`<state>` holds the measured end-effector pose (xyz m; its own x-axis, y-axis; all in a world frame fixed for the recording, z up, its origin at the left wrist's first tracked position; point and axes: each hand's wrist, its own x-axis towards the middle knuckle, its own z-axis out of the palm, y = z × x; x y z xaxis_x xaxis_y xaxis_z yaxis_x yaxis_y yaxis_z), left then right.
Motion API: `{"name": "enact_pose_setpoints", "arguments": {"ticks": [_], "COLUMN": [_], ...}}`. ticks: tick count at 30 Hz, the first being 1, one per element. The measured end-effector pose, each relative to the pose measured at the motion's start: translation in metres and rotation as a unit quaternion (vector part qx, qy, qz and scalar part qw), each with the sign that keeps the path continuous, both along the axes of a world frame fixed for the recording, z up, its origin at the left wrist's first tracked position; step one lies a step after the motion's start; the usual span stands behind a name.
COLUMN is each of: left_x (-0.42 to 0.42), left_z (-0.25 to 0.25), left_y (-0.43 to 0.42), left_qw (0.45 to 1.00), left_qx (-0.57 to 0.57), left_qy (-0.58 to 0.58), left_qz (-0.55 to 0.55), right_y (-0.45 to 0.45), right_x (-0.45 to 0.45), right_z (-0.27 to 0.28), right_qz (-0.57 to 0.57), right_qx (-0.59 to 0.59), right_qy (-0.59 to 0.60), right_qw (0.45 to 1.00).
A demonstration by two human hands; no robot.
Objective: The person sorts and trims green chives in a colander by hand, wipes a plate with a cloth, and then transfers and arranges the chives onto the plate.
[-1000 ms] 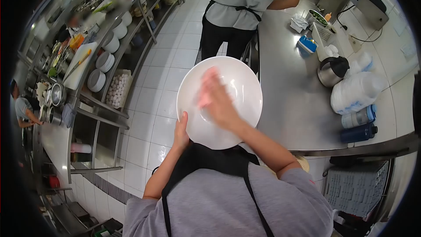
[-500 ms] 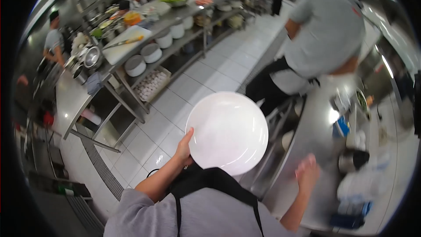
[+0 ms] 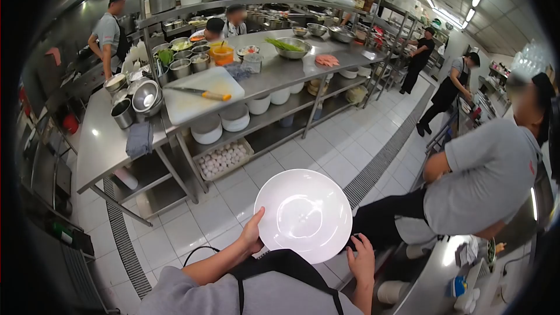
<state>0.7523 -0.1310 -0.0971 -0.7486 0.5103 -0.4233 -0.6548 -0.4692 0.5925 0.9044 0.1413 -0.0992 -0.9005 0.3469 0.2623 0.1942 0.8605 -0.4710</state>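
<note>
A round white plate with a shiny surface is in front of my apron, tilted so that its inner face shows. My left hand grips its left edge, the thumb lying over the rim and the other fingers hidden beneath. Close beside the plate's lower right rim is my right hand, fingers apart and thumb separated from them. Whether its fingertips touch the rim I cannot tell.
Ahead stands a steel table with a cutting board, an orange-handled knife and a bowl of greens. An egg crate sits underneath. A co-worker stands close at right by a steel counter.
My right hand has come in from over the right counter to the plate's right side. The view has turned rightward and up, while my left hand keeps its hold on the plate.
</note>
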Motion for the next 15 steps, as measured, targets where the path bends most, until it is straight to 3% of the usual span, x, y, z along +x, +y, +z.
{"name": "enact_pose_setpoints", "arguments": {"ticks": [4,9,15], "left_x": [-0.066,-0.152,-0.263], "left_z": [-0.005,-0.021,-0.011], "left_y": [0.013,0.059,0.127], "left_qw": [1.0,0.998,0.994], "left_qx": [0.003,0.039,0.004], "left_qy": [-0.013,0.019,0.013], "left_qz": [0.01,0.043,0.111], "right_y": [0.016,0.072,0.173], "right_x": [-0.07,-0.156,-0.311], "right_z": [-0.005,-0.026,-0.027], "right_qz": [-0.014,0.003,0.03], "right_qx": [-0.077,-0.028,-0.077], "right_qy": [0.013,0.053,0.043], "right_qw": [0.997,0.998,0.996]}}
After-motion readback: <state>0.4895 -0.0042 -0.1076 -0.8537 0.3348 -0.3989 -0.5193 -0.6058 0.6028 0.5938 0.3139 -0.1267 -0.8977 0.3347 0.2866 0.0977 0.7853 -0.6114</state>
